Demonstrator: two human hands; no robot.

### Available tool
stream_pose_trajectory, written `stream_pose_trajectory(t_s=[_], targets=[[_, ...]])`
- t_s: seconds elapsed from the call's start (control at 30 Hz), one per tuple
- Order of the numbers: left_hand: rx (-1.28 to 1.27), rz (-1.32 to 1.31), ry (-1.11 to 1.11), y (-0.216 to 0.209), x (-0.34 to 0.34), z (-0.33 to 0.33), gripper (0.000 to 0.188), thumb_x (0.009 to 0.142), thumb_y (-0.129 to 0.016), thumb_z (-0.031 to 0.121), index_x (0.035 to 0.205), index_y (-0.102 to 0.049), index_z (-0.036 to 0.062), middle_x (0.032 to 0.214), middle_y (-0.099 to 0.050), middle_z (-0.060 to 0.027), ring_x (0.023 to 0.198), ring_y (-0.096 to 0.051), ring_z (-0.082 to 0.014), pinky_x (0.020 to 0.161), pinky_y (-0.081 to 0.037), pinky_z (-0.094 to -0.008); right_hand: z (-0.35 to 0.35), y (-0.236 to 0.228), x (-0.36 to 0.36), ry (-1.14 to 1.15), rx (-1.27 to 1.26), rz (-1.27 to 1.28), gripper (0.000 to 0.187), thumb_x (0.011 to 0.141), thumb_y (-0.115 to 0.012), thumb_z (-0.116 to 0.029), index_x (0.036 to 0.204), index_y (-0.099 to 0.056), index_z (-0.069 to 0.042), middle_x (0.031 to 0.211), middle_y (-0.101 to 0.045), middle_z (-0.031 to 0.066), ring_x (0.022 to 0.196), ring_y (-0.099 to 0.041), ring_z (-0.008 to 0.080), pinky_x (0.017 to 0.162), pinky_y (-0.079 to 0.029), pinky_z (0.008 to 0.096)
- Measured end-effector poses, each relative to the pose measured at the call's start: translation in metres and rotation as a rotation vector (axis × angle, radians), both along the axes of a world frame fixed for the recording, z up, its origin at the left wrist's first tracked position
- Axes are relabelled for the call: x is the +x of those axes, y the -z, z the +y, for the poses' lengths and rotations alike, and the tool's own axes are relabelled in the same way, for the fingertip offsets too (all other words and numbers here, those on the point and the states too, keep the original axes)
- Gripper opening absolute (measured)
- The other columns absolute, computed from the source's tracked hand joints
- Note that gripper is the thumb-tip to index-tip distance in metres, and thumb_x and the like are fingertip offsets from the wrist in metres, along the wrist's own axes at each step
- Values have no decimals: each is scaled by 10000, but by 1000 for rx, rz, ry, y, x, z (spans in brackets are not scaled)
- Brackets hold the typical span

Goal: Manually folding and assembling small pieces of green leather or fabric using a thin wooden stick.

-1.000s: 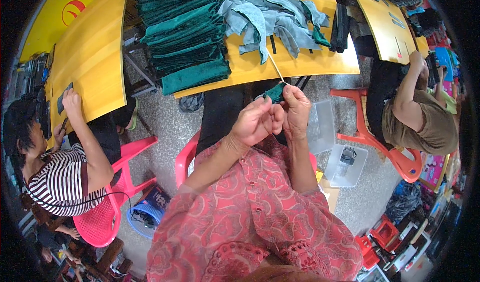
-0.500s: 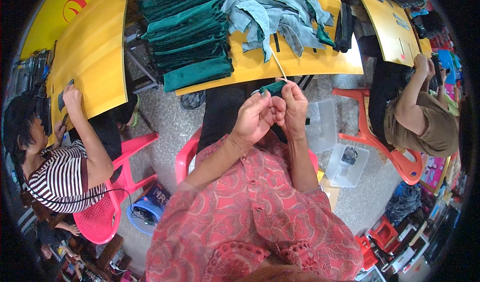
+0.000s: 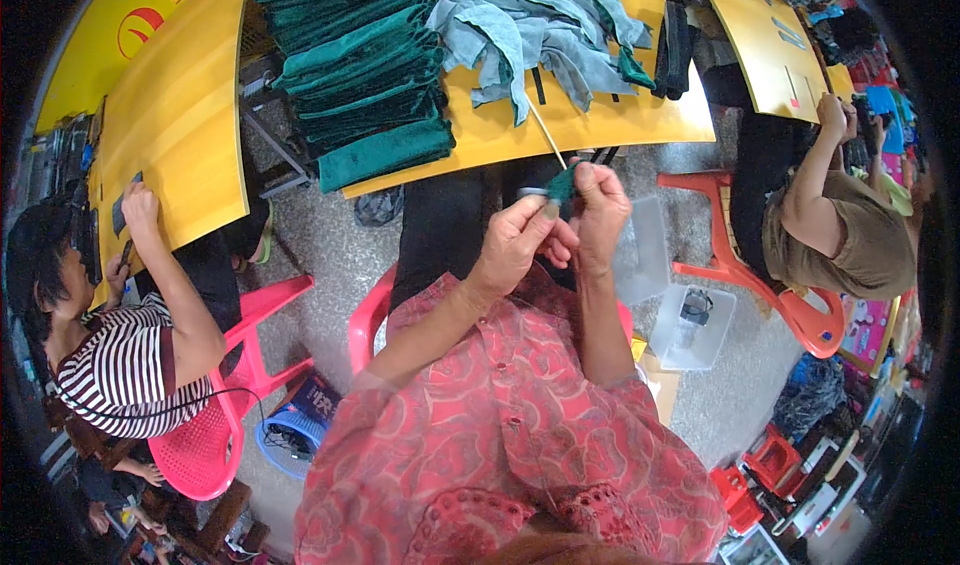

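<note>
A small piece of dark green velvet (image 3: 562, 185) is pinched between my two hands, just off the near edge of the yellow table. My left hand (image 3: 508, 250) closes thumb and finger on its left end, where a pale grey edge shows. My right hand (image 3: 602, 215) grips the velvet's right side, its fingers curled. A thin pale stick (image 3: 546, 135) slants from the table down to the cloth; whether my fingers also hold its lower end is hidden. Beyond lie a heap of grey-backed green strips (image 3: 550, 40) and a tall stack of green velvet pieces (image 3: 370, 75).
My yellow table (image 3: 660, 120) carries a dark folded bundle (image 3: 677, 50) at its right. Co-workers sit at yellow tables on the left and right. A clear plastic box (image 3: 695, 327) stands on the floor near an orange stool (image 3: 715, 225); a blue basket (image 3: 290, 440) is lower left.
The velvet piece has turned from lying crosswise to a more upright, bunched shape. My right hand has shifted slightly right, and my left fingers now pinch the cloth's edge. The view has shifted slightly.
</note>
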State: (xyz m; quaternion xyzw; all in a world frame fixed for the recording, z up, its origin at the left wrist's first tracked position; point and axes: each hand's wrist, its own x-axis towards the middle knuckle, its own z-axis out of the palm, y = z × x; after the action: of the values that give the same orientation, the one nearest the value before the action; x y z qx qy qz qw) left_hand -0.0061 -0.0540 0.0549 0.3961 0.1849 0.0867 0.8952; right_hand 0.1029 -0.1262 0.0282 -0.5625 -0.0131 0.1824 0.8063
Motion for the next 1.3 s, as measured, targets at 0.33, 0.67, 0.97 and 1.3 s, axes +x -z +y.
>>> stream_pose_trajectory(t_s=[0.33, 0.67, 0.97, 1.3], targets=[[869, 21, -336, 10, 9, 3, 550, 693, -831, 274, 1091, -565, 2, 1084, -508, -102, 925, -562, -183, 787, -490, -304, 1, -35, 2, -84, -87, -72, 121, 874, -676, -137, 904, -653, -22, 789, -644, -10, 659, -544, 32, 571, -411, 175], [489, 9, -385, 6, 7, 24, 131, 863, -657, 51, 955, -568, 20, 934, -588, -35, 737, -541, -68, 642, -483, -227, 1, -39, -14, -192, -5, 13, 121, 865, -678, -105, 941, -628, -26, 810, -635, -14, 643, -529, 23, 561, -407, 164], [1381, 140, -566, 17, 7, 38, 185, 782, -610, -18, 953, -543, 0, 866, -592, -153, 780, -609, -285, 686, -490, -338, 10, -54, -34, -154, -278, -266, 137, 856, -689, -100, 947, -638, -12, 785, -607, -29, 673, -527, 32, 607, -422, 169], [362, -92, -478, 14, 6, 42, 143, 849, -528, 5, 989, -522, 33, 917, -583, -35, 851, -570, -102, 699, -484, -283, 12, -55, -41, -246, -290, -309, 164, 853, -654, -31, 1014, -628, -14, 858, -609, -16, 743, -537, 40, 644, -439, 186]])
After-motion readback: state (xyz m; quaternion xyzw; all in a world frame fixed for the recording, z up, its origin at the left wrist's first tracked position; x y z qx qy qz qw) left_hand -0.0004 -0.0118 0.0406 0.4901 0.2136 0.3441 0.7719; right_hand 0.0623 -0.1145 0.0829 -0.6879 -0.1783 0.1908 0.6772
